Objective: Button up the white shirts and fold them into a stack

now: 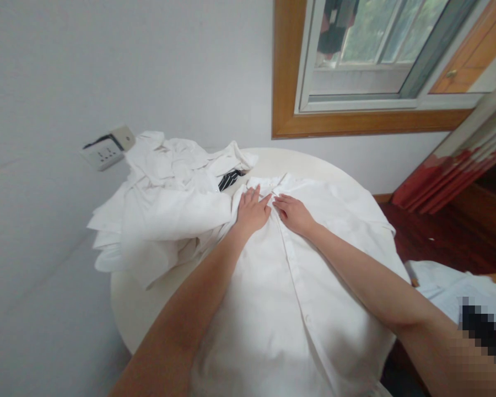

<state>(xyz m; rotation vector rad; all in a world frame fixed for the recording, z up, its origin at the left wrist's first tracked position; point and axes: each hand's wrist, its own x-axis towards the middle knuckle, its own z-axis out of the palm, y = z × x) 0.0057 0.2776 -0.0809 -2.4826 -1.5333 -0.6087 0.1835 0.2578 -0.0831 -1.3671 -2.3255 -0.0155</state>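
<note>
A white button-up shirt [264, 286] lies front side up on the round table, its collar end towards the wall. My left hand [254, 210] rests on the shirt just below the collar, fingers spread over the cloth and one reaching to the button placket. Facing it across the placket, my right hand [293, 213] has its fingers bent together at the placket edge, and they appear to pinch the cloth. The fingertips of both hands nearly meet there. What lies under the right fingers is hidden. A button shows lower down the placket.
A heap of white garments [169, 204] lies at the left of the round white table [314, 160], with a black striped cloth [230, 179] beside it. Behind are a wall socket [103, 153] and a wood-framed window [289, 124]. A red and white curtain [434, 176] hangs at the right.
</note>
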